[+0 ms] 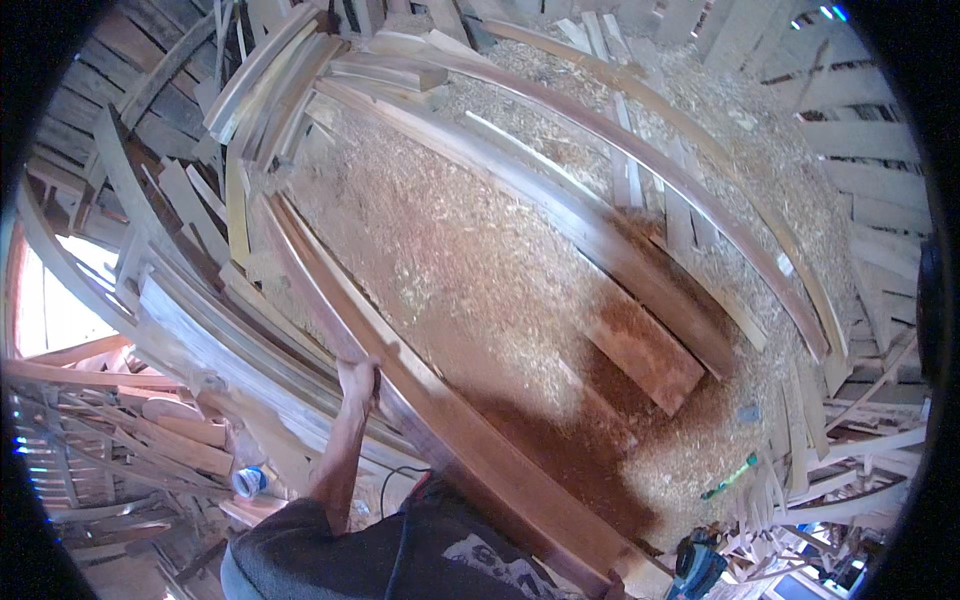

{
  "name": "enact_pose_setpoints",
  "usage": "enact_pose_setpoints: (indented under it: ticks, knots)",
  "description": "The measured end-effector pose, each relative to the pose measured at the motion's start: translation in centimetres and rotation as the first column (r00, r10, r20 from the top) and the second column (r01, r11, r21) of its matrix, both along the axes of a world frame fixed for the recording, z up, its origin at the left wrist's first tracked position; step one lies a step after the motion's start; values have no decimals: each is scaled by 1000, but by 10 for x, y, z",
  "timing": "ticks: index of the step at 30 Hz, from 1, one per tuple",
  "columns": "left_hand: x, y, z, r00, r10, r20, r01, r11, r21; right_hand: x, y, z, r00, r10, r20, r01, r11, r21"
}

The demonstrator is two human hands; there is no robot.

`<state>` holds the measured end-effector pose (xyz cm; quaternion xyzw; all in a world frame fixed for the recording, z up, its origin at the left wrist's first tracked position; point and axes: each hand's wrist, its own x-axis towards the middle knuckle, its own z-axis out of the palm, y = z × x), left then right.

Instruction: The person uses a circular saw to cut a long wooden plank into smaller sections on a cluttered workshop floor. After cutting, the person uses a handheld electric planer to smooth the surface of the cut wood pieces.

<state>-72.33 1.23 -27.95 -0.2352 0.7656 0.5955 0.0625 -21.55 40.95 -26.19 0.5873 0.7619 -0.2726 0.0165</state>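
Observation:
A long reddish-brown wooden beam [450, 420] slants across the view from the upper left down to the lower right, close in front of my body. My left hand [358, 378] is closed round its near edge, with the arm stretched forward. Down at the bottom edge, only a small part of my right hand [614, 586] shows, closed on the near end of the beam. A dark and teal power tool [698, 566] sits just right of that end. A black cord [392, 485] loops beside my torso.
Wood shavings [450, 260] and reddish sawdust cover the floor. Beyond lie a thick plank [650, 355] and a long board [700, 200]. Stacked boards [215, 320] stand at the left, near a blue-and-white container [248, 482]. Offcuts and a green object [730, 477] lie at the right.

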Motion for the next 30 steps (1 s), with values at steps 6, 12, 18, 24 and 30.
enact_pose_setpoints:
  ticks: [6, 12, 18, 24, 30]
  knots:
    - [6, 22, 49, 992, 89, 88, -118, 893, 435, -108, 39, 25, 994, 51, -97, -52, 999, -12]
    - [-43, 116, 143, 994, -102, -34, 98, 726, 680, -173, 35, 65, 984, 31, -174, -36, 999, -26]
    - [-166, 226, 178, 956, -170, -238, 291, 645, 706, -197, 45, 114, 944, -68, -322, 52, 997, -60]
    - [-298, 347, 160, 974, -183, -134, 219, 608, 763, -170, 113, 180, 768, -291, -570, 329, 943, -38]
    - [-371, 412, 117, 932, -353, -79, 280, 564, 777, -153, 304, 220, 323, -413, -851, 391, 877, -278]
